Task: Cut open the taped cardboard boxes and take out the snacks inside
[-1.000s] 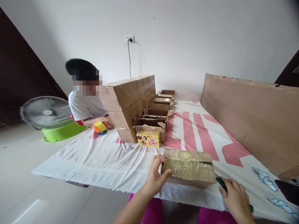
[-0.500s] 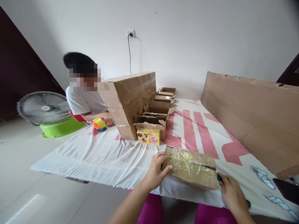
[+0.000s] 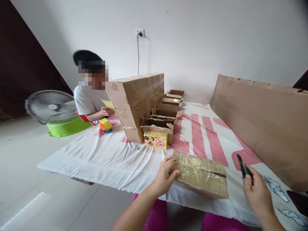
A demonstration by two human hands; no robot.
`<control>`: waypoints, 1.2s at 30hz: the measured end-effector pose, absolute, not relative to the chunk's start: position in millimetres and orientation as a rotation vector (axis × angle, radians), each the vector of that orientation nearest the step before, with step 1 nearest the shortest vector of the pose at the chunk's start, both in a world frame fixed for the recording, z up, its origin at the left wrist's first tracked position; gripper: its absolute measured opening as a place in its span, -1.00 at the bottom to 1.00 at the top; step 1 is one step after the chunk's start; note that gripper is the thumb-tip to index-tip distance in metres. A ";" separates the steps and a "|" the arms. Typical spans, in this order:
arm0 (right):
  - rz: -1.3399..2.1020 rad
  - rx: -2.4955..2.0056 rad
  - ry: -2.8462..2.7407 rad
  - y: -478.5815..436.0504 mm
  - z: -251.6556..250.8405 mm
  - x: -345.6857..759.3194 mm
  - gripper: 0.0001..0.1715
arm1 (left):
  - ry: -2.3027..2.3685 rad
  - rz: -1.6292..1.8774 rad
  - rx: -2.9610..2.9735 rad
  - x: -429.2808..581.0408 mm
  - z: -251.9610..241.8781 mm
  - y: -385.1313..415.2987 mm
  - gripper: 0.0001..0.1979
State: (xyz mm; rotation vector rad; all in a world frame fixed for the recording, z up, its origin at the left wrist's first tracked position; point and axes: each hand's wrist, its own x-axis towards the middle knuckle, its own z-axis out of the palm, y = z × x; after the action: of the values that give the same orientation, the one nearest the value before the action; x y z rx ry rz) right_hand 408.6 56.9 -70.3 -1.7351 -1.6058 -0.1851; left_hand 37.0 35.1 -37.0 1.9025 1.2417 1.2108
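Observation:
A small cardboard box (image 3: 201,175) covered in clear tape lies near the front edge of the white and pink sheet (image 3: 115,160). My left hand (image 3: 166,175) grips its left end, thumb on top. To the right of the box my right hand (image 3: 256,192) is raised off the sheet, closed around a green-handled cutter (image 3: 243,166) with its dark blade pointing up. A slit shows along the box's right side.
A yellow snack box (image 3: 156,140) stands in front of a row of open cartons (image 3: 166,112) beside stacked sealed cartons (image 3: 137,96). Another person (image 3: 92,93) sits at the left with a tape dispenser (image 3: 105,124). A fan (image 3: 51,106), a green basin, and a large cardboard sheet (image 3: 262,118) surround the area.
My right hand lifted the cutter off the sheet and away from the box's right end. The box turned slightly. The other person raised a hand holding a yellow piece.

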 end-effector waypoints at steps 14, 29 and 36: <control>0.182 -1.109 -2.592 51.8 49.8 275.6 -0.54 | 1.227 1.213 1.909 37.7 -37.7 35.8 -0.65; 0.408 -1.069 -2.918 85.5 100.4 255.5 -0.72 | 1.237 1.135 1.944 37.5 -35.9 31.1 -0.66; 0.335 -1.130 -2.915 88.4 97.9 248.2 -0.82 | 1.252 1.140 1.940 36.5 -37.8 34.1 -0.64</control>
State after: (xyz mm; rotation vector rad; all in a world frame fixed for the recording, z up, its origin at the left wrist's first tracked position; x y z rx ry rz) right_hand 248.2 88.4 97.9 -1.1303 -2.9153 0.3353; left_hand 36.5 34.1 -37.8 1.9403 1.2519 1.1399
